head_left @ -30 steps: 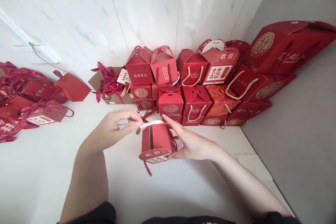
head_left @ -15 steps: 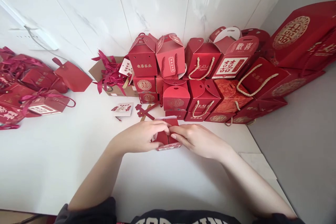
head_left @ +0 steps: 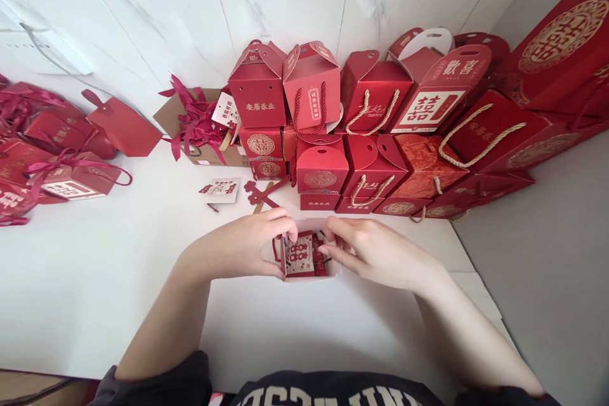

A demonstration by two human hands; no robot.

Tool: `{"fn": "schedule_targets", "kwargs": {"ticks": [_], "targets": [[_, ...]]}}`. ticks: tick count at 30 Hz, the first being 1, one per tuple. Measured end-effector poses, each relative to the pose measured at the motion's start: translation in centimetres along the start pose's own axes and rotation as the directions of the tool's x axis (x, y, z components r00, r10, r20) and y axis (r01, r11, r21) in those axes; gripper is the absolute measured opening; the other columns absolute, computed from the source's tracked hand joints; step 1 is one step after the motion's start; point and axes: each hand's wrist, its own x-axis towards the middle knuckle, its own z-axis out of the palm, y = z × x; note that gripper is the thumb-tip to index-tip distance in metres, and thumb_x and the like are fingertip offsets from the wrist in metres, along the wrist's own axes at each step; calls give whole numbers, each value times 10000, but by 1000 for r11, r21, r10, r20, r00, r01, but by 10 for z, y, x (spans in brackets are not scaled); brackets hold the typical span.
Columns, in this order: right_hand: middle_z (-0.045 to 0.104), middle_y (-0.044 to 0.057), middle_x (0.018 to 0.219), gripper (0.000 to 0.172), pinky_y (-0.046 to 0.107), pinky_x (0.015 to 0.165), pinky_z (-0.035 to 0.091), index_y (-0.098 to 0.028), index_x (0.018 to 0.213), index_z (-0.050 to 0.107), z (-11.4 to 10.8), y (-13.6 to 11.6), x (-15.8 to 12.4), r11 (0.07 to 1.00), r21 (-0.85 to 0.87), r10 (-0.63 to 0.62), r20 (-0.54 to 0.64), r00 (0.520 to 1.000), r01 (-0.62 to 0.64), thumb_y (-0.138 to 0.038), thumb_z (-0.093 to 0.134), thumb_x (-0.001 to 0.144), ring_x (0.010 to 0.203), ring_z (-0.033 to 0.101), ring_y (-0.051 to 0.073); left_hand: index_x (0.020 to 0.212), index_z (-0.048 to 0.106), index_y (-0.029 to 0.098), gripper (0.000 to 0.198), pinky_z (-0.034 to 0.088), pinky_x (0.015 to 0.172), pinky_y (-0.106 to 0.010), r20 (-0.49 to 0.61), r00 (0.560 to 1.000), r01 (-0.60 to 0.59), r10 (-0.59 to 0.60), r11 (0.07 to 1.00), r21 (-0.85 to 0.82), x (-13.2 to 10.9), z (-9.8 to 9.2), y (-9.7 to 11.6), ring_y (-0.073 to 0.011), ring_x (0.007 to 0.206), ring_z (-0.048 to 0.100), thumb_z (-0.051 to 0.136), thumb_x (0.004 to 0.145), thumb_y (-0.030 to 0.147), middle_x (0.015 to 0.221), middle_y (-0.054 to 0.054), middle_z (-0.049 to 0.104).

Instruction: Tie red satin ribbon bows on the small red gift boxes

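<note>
Two hands meet on one small red box (head_left: 301, 255), which sits on the white tabletop (head_left: 95, 292) right between them, its printed panel facing up at you. You look to be in the middle of folding or closing it: the flaps are being pressed in from both sides, and the shape is not yet settled. Your left hand (head_left: 247, 246) clasps the box's left side, fingers curled over the top edge and thumb underneath as far as I can tell. Your right hand (head_left: 375, 250) pinches the right edge with its fingertips, near a dark red cord there.

The next move likely calls for a steady left hold while your right fingertips do the fine tucking; a slip could crease the card.

Both forearms run in low from your body, wrists nearly flat, elbows spread wide.

Just beyond your grip lie a small printed tag (head_left: 219, 190) and a red paper cut-out (head_left: 259, 192). Farther out from the grip, stacked red gift boxes (head_left: 333, 133) stand against the tiled wall (head_left: 266, 0), with ribboned boxes (head_left: 71, 177) well off past your left hand.
</note>
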Motion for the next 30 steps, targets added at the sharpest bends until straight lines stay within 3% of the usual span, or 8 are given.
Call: {"fn": "schedule_targets", "kwargs": {"ticks": [6, 12, 17, 20, 24, 30], "targets": [[592, -23, 736, 128, 235, 598, 359, -210, 853, 511, -7, 10, -6, 999, 42, -16, -10, 1000, 16, -272, 479, 960, 610, 496, 109, 995, 598, 257, 289, 414, 704, -252, 9, 1000, -30, 30, 999, -20, 3, 2, 0, -168, 865, 574, 703, 740, 344, 1017, 17, 589], [601, -22, 736, 144, 220, 599, 374, -196, 815, 549, -2, 8, 0, 980, 172, -93, -24, 995, 95, -254, 524, 945, 634, 522, 103, 1195, 546, 273, 486, 439, 787, -264, -9, 998, -66, 66, 998, -12, 4, 2, -6, -198, 982, 590, 712, 743, 344, 1147, -9, 600], [612, -22, 774, 41, 214, 625, 410, -201, 906, 562, 1, 10, 3, 953, 272, -114, -76, 991, 131, -235, 568, 928, 643, 539, 96, 1198, 557, 273, 294, 432, 831, -286, -64, 995, -77, 79, 997, 33, 5, 2, -5, -190, 993, 609, 518, 907, 291, 1169, -6, 638], [616, -13, 796, 91, 212, 629, 433, -200, 924, 556, 5, 11, 7, 932, 334, -123, -65, 990, 138, -289, 580, 926, 677, 552, 104, 1160, 569, 270, 275, 447, 804, -287, -100, 991, -90, 91, 996, 9, 10, 6, 0, -184, 929, 620, 530, 889, 240, 1100, -1, 659], [661, 12, 900, 191, 230, 689, 478, -208, 1045, 535, 8, 11, 11, 885, 435, -210, 50, 976, 168, -342, 588, 920, 788, 601, 127, 1086, 585, 256, 273, 474, 808, -278, -73, 991, -121, 114, 987, -106, 20, 14, 2, -189, 978, 619, 604, 818, 203, 1118, -10, 642], [608, 53, 1039, 383, 285, 769, 500, -209, 1103, 536, 17, 6, 11, 906, 320, -291, -6, 957, 278, -401, 709, 820, 829, 568, 151, 1048, 600, 233, 306, 488, 785, -310, -60, 992, -117, 110, 986, -119, 27, 15, -9, -225, 968, 627, 676, 752, 242, 1078, -45, 651]]}}
